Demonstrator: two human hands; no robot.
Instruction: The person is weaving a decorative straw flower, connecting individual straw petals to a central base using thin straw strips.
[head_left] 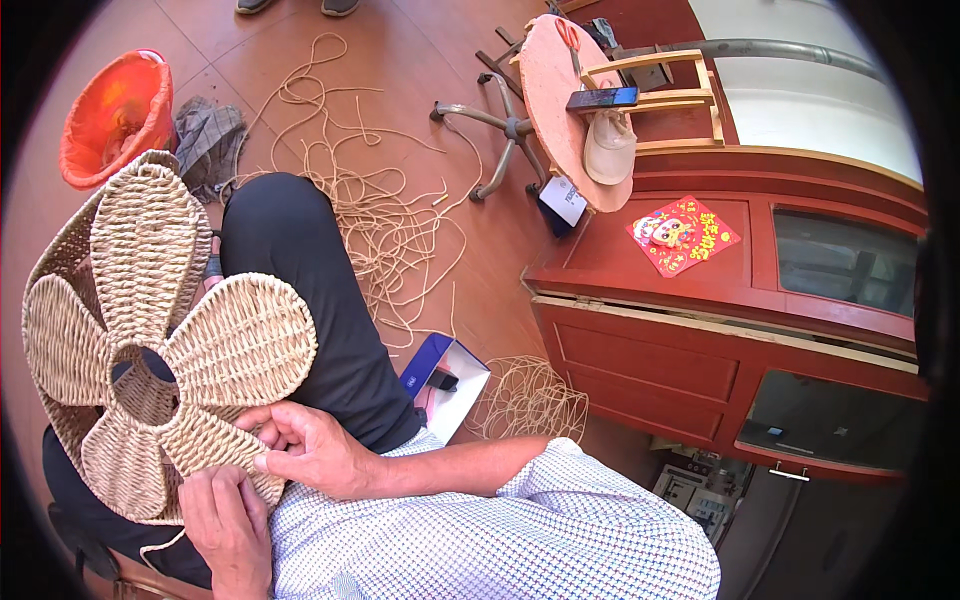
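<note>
A woven straw-coloured basket with a flower-shaped face (pixel 245 340) rests on my lap, its petals set round a round hole in the middle. My right hand (pixel 320 455) is closed on the edge of the lower right petal, thumb and fingers pinched together. At the tip of the same petal, my left hand (pixel 228 525) bends its fingers over the weave and grips it. The two hands nearly meet there. Whether a strand lies between the fingertips is hidden. A loose cord end (pixel 163 546) hangs below the basket, left of my left hand.
Loose cord (pixel 385 215) lies tangled across the tiled floor, with a coil (pixel 530 398) beside an open blue-and-white box (pixel 447 380). An orange-red bucket (pixel 117 120) stands far left by a grey cloth (pixel 208 140). A round pink-topped stool (pixel 560 110) and red cabinet (pixel 640 370) occupy the right.
</note>
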